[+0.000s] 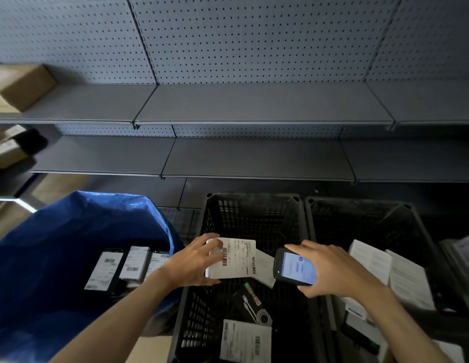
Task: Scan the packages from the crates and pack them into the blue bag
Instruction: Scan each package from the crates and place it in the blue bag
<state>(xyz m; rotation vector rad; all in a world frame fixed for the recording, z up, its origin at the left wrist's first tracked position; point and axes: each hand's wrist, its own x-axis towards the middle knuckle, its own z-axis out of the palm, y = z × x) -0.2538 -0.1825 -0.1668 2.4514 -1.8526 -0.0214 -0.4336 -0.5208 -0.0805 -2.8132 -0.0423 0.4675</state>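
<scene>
Packages left near you: below your hands, in the middle crate (pixel 254 213), lie a flat white pack (pixel 245 341) closest to you and a dark cable pack (pixel 251 302) just beyond it.
Left hand (pixel 191 260): fingers and thumb curled round the white package (pixel 236 258), held above the middle crate with its barcode label facing up.
Right hand (pixel 330 271): grasps the handheld scanner (pixel 293 267), screen lit, its head just beside the package's right edge.
Step in hand: scanning, judged from the scanner meeting the label. You cannot tell from here whether the read has registered.
Next move: confirm the read, then swing the package left over the crate rim into the blue bag (pixel 71 226), which stands left of your left hand. Lay it flat beside the three labelled packs (pixel 131 263) lying there.
Right crate (pixel 364 218): beyond your right hand, with white packages (pixel 372 260) not yet scanned.
Far: grey shelves (pixel 254 106) behind the crates, and cardboard boxes (pixel 21 87) far to the left, blurred.
</scene>
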